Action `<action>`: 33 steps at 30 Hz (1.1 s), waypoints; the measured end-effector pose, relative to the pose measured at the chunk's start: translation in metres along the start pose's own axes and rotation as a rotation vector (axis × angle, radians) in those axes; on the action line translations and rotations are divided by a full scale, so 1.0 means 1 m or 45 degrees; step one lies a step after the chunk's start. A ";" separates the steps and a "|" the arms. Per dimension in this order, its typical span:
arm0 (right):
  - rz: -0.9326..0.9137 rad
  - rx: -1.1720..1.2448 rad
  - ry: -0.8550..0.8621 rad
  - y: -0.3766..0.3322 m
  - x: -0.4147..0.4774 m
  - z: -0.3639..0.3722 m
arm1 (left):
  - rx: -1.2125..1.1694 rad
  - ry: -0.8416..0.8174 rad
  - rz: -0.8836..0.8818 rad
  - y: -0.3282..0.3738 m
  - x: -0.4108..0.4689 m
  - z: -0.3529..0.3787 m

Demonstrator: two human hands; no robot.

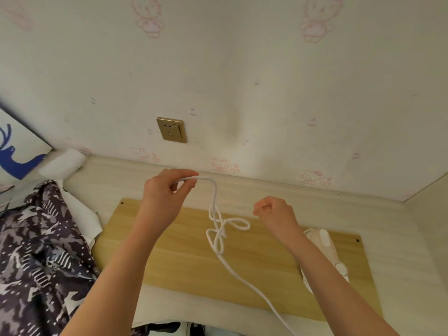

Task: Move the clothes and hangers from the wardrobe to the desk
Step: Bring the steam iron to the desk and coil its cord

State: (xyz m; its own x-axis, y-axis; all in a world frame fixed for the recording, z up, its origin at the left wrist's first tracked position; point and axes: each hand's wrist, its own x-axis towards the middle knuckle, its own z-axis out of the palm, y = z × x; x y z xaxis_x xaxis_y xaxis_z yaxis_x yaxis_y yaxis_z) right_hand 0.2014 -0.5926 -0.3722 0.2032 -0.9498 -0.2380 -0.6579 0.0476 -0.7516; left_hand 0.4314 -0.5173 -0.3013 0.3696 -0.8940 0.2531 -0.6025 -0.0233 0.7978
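My left hand (167, 190) pinches the end of a white cord (218, 229) and holds it up above the desk (135, 180). The cord hangs down in a tangle of loops over a light wooden board (184, 258), then trails toward the lower edge of the view. My right hand (274, 212) hovers to the right of the cord with its fingers curled and nothing in it. A dark camouflage-patterned garment (41, 251) lies piled on the desk at the left. No hanger is visible.
A white device (324, 248) lies on the board's right part, partly hidden by my right forearm. A gold wall socket (172, 129) sits above the desk. A white block (63, 163) and a picture with a blue deer (17, 151) stand at the far left.
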 end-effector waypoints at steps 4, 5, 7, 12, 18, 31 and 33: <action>-0.059 0.306 -0.205 -0.057 0.010 0.014 | 0.125 -0.079 0.266 -0.004 0.013 -0.013; -0.065 0.347 -0.278 -0.070 0.011 0.020 | 0.152 -0.098 0.322 -0.008 0.017 -0.017; -0.090 0.432 -0.436 -0.093 0.012 0.031 | 0.172 -0.110 0.383 -0.018 0.026 -0.024; -0.209 0.701 -0.430 -0.129 0.009 0.059 | 0.100 -0.081 0.366 -0.049 0.043 -0.040; -0.310 0.699 -0.365 -0.142 0.007 0.080 | 0.265 0.068 0.124 -0.099 0.041 -0.044; -0.396 0.438 -0.598 -0.138 -0.014 0.081 | -2.151 0.086 -1.725 -0.135 0.044 -0.028; -0.332 0.462 -0.628 -0.129 -0.015 0.081 | -2.153 0.118 -1.726 -0.141 0.045 -0.030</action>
State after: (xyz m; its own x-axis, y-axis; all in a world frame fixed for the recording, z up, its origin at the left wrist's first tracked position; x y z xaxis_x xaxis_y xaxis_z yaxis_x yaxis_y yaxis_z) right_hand 0.3419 -0.5590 -0.3212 0.6876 -0.6953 -0.2092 -0.2736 0.0187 -0.9617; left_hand 0.5542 -0.5409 -0.3860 -0.0283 -0.6576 -0.7528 0.9944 -0.0953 0.0458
